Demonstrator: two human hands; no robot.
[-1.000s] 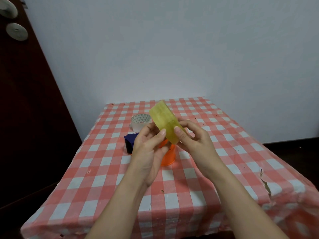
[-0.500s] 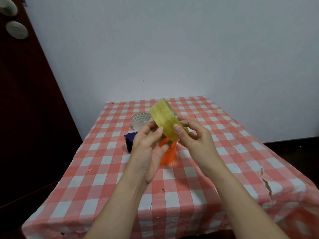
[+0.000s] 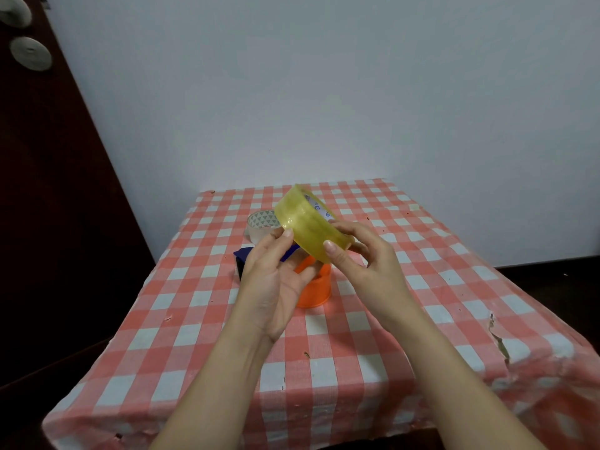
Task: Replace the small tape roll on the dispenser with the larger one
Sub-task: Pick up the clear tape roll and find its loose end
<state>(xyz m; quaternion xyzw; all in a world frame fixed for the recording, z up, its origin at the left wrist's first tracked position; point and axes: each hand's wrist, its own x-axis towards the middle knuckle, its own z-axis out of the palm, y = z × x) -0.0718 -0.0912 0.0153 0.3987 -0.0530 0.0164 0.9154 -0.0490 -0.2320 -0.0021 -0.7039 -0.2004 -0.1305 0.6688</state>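
I hold a large yellowish tape roll (image 3: pixel 308 224) tilted in the air above the table. My right hand (image 3: pixel 363 261) grips its lower right rim, thumb on the outer face. My left hand (image 3: pixel 276 277) touches the roll's left edge with thumb and fingertips. Below my hands lies the tape dispenser, with its blue body (image 3: pixel 243 256) and orange wheel part (image 3: pixel 316 289), partly hidden by my left hand. A small clear tape roll (image 3: pixel 259 225) with a triangle-patterned core stands on the cloth behind the dispenser.
The table wears a red-and-white checked cloth (image 3: pixel 406 287), torn near the right front corner (image 3: pixel 500 342). A white wall stands behind the table and a dark wooden door (image 3: pixel 48 190) is on the left.
The large roll has tipped a little, so more of its printed inner core shows. Both hands stayed in about the same place above the dispenser.
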